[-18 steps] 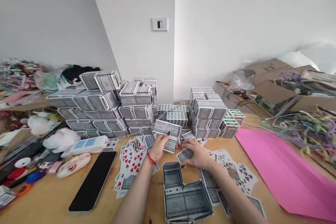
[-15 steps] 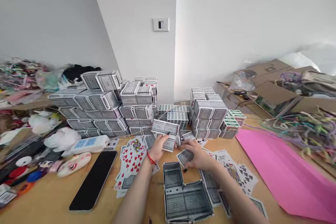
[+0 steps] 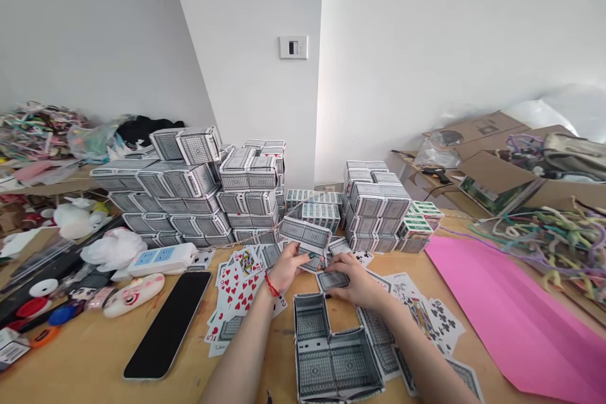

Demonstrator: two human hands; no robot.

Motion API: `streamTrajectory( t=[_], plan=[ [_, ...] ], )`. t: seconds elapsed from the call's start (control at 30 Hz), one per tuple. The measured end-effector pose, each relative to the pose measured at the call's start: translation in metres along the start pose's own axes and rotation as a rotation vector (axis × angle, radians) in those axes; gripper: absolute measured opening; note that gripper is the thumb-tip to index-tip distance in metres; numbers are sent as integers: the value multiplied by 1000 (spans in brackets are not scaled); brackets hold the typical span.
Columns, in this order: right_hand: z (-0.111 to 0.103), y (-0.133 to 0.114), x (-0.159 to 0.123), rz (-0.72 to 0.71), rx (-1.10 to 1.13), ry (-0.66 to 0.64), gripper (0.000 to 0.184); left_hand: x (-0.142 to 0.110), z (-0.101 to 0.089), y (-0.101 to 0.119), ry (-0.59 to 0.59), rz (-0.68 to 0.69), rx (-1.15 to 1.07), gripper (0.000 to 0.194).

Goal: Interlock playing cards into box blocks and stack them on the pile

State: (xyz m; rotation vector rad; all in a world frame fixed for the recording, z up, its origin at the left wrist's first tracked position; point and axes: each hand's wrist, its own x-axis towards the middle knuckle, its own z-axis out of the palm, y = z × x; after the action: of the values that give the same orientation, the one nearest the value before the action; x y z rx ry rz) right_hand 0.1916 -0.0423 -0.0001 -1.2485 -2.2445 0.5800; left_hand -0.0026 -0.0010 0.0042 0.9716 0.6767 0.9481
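We found the left hand (image 3: 286,267) grasping a folded panel of patterned playing cards (image 3: 307,233), thumb on its face, apparently raised above the table (image 3: 194,363), beyond the open-topped L-shaped card box (image 3: 317,369). The right hand (image 3: 355,281) had fingers and thumb about a face-down playing card (image 3: 334,280); whether that grip pinched or merely touched it, we could not tell. We judged the step in hand to be handling cards beside the panel; the next move, in our view, called for a sure hold on the card's edge, clear of the box wall. The panel's underside was hidden, the right forearm covered part of the loose cards (image 3: 445,325), and the box's near edge met the frame's bottom.
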Motion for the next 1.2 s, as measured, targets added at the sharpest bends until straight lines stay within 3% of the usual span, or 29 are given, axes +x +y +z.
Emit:
streamTrajectory(
  t=[0.1,0.17,0.33,0.47,0.53,0.63,0.73,0.87,1.0,1.2],
  plan=[
    [2,0,0,-85,-15,73,22,1,-2,-1,-35,32,23,26],
    [4,1,1,-119,-56,127,20,2,-3,-1,-30,40,39,22],
    [12,2,4,-122,-214,267,29,3,-5,-1,53,105,17,28],
    [13,3,2,-123,-213,284,17,4,-8,-4,66,129,-18,38],
    [12,6,1,-93,-141,292,18,5,-10,-6,84,136,-19,41],
    [13,15,1,66,45,375,13,8,-14,-9,157,147,4,47],
    [14,21,1,236,387,487,14,10,-16,-8,215,133,25,59],
    [12,16,3,281,809,578,26,9,-16,-6,185,114,46,55],
    [9,10,4,286,863,617,29,9,-18,-6,160,123,74,46],
    [6,9,2,323,736,665,30,10,-21,-9,195,198,158,44]
  ],
)
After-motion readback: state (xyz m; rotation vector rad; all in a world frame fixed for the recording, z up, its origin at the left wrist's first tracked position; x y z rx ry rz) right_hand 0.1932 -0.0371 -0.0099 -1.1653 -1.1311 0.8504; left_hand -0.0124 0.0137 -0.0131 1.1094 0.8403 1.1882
